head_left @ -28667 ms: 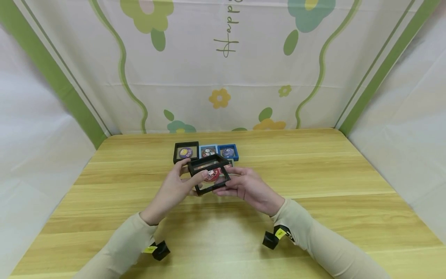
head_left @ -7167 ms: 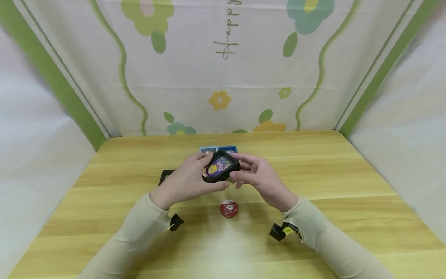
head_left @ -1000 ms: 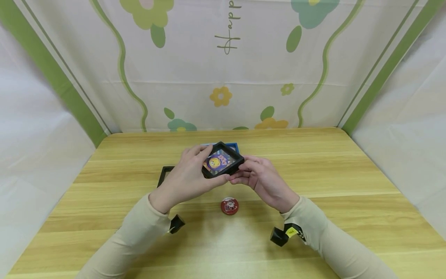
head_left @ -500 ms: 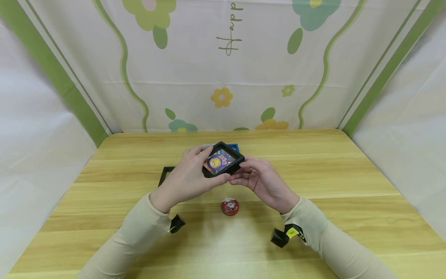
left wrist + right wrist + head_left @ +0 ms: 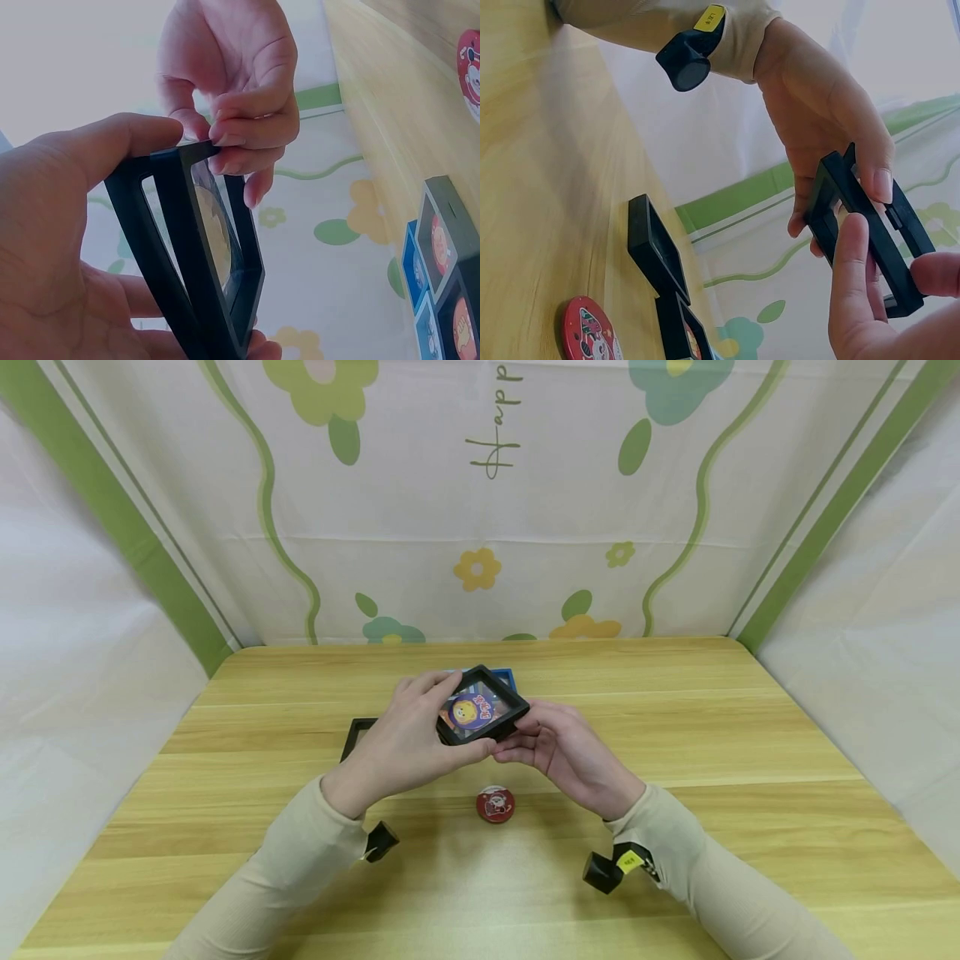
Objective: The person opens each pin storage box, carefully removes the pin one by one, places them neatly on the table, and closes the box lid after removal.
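My left hand [image 5: 405, 735] grips a black square display frame [image 5: 501, 725] above the table, thumb along its near edge. Inside its clear film shows a purple round badge [image 5: 467, 712] with a yellow lion face. In the left wrist view, the two halves of the frame [image 5: 191, 225] stand apart in a narrow V. My right hand [image 5: 573, 756] pinches the right corner of the frame, its fingertips at the rim. A red round badge [image 5: 496, 804] with a white figure lies on the table below the hands.
Behind my left hand lies another black frame [image 5: 354, 735], partly covered. A blue frame [image 5: 508, 677] shows past the held one. In the left wrist view, a grey frame [image 5: 439, 217] and a black frame [image 5: 461, 300] hold badges. A floral cloth backs the table.
Earlier, a black frame with the red badge was in the hands; that badge now lies on the table. The purple-badge frame came up from the table. Lately it has shifted slightly right.
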Demonstrator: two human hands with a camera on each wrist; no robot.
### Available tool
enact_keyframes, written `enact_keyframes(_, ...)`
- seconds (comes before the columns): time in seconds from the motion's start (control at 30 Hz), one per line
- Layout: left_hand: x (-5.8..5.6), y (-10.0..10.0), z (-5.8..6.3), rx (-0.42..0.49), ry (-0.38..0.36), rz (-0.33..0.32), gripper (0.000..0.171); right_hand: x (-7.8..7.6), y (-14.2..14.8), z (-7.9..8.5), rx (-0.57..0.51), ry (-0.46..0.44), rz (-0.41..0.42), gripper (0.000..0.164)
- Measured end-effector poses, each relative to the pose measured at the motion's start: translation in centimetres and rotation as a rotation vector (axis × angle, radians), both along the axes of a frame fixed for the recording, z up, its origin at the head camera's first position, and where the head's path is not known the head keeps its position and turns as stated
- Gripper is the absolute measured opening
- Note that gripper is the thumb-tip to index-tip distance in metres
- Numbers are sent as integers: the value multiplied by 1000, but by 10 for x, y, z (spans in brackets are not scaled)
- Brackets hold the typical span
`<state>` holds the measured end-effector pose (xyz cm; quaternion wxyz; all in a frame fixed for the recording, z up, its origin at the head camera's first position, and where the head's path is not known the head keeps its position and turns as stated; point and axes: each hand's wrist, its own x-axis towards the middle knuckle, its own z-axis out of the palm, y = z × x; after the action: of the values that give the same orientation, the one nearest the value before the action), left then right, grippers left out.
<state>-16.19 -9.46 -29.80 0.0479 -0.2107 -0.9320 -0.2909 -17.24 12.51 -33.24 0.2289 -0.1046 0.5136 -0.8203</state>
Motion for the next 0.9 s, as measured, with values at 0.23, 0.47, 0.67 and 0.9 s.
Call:
enact_keyframes(0.23, -1, -1, -1, -4, -11, 0, 93, 1, 0, 0, -14, -12, 12, 29)
enact_keyframes(0.47, -1, -1, -1, 5, 4, -7, 91, 0, 0, -1, -30, -9, 18, 29)
enact_keyframes(0.67, -1, -1, -1, 18, 14, -13, 91, 0, 1, -1, -33, -6, 26, 30)
enact_keyframes(0.9, -2, 0, -1, 50, 44, -18, 86, 0, 1, -1, -34, -5, 38, 33)
